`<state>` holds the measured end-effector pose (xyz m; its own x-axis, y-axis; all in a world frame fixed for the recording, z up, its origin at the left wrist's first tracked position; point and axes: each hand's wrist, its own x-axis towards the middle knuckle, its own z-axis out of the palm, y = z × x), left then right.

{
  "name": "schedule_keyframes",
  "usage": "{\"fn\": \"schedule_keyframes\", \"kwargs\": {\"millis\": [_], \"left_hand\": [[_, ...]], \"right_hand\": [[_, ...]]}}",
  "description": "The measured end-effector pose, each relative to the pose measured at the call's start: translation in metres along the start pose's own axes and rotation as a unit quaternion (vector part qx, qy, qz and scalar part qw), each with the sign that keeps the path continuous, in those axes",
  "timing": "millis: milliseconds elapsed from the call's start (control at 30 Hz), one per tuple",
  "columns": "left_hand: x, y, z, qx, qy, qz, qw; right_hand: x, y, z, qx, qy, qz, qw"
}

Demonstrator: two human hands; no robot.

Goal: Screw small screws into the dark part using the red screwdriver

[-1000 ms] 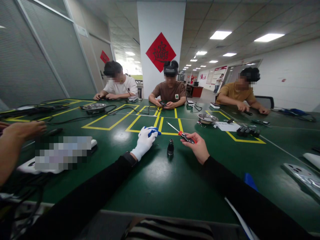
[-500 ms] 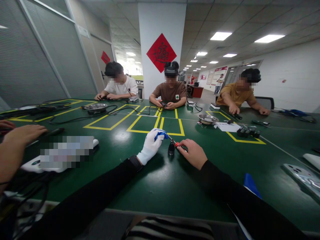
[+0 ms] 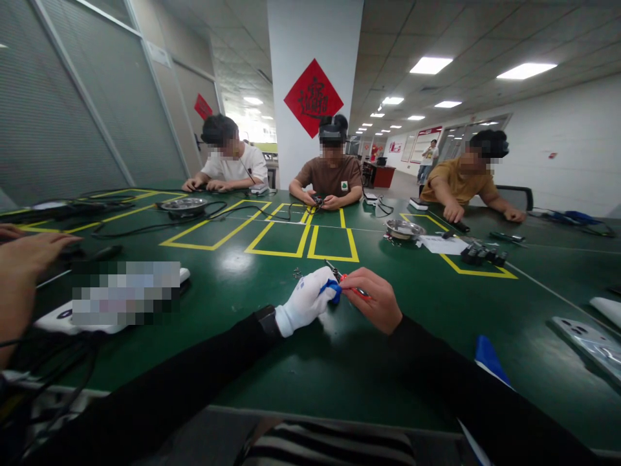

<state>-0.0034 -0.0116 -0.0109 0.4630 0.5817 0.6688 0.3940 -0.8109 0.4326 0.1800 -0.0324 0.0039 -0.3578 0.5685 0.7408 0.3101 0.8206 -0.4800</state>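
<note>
My left hand (image 3: 305, 299), in a white glove with blue fingertips, is closed round a small black part (image 3: 336, 272). Only the part's top shows above the fingers; its body is hidden. My bare right hand (image 3: 377, 299) pinches a red-handled tool (image 3: 361, 294), whose thin metal shaft points up and to the left past the black part. The fingertips of both hands meet or nearly meet. Several tiny metal pieces (image 3: 297, 273) lie on the green table just beyond my left hand.
On the left are a white device (image 3: 187, 277), cables and another person's hand (image 3: 29, 255). Metal bowls (image 3: 403, 228) (image 3: 183, 206), a paper sheet (image 3: 444, 244) and black parts (image 3: 482, 254) lie farther off. A phone (image 3: 587, 349) is at right. Three people sit opposite.
My left hand has come down and right, now closing round the black part that stood uncovered. My right hand still holds the red-handled tool, now nearer my left fingers. The tiny metal pieces have come into view.
</note>
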Motion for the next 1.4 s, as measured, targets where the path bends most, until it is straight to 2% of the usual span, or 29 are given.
{"fn": "schedule_keyframes", "kwargs": {"millis": [167, 233, 367, 433, 500, 633, 733, 800, 933, 1100, 1200, 1400], "left_hand": [[0.000, -0.001, -0.001, -0.018, -0.013, -0.002, 1.000], [0.000, -0.002, -0.003, -0.029, -0.004, -0.004, 1.000], [0.001, -0.008, -0.009, -0.067, 0.076, -0.059, 0.993], [0.003, -0.014, -0.009, -0.107, 0.103, -0.080, 0.986], [0.004, -0.020, -0.007, -0.133, 0.082, -0.072, 0.985], [0.005, -0.030, 0.001, -0.084, -0.025, -0.077, 0.993], [0.004, -0.036, 0.005, -0.045, -0.087, -0.092, 0.991], [0.004, -0.038, 0.006, -0.033, -0.107, -0.098, 0.989], [0.004, -0.040, 0.006, -0.027, -0.108, -0.098, 0.989], [0.004, -0.040, 0.007, -0.014, -0.106, -0.097, 0.990], [0.004, -0.040, 0.007, -0.004, -0.108, -0.095, 0.990], [0.003, -0.040, 0.007, 0.007, -0.101, -0.097, 0.990]], "right_hand": [[0.001, 0.001, 0.000, 0.013, -0.039, -0.004, 0.999], [0.001, 0.000, 0.003, 0.016, -0.032, 0.010, 0.999], [0.001, 0.004, 0.003, -0.021, 0.047, 0.059, 0.997], [0.001, 0.011, -0.001, -0.051, 0.027, 0.065, 0.996], [0.001, 0.019, -0.004, -0.093, -0.017, 0.048, 0.994], [0.002, 0.028, -0.005, -0.170, -0.083, 0.021, 0.982], [0.002, 0.028, 0.000, -0.221, -0.114, 0.003, 0.969], [0.002, 0.027, 0.002, -0.263, -0.127, -0.020, 0.956], [0.001, 0.027, 0.005, -0.335, -0.145, -0.059, 0.929], [0.003, 0.025, 0.005, -0.370, -0.154, -0.097, 0.911], [0.003, 0.022, 0.006, -0.376, -0.146, -0.104, 0.909], [0.002, 0.021, 0.007, -0.361, -0.132, -0.065, 0.921]]}}
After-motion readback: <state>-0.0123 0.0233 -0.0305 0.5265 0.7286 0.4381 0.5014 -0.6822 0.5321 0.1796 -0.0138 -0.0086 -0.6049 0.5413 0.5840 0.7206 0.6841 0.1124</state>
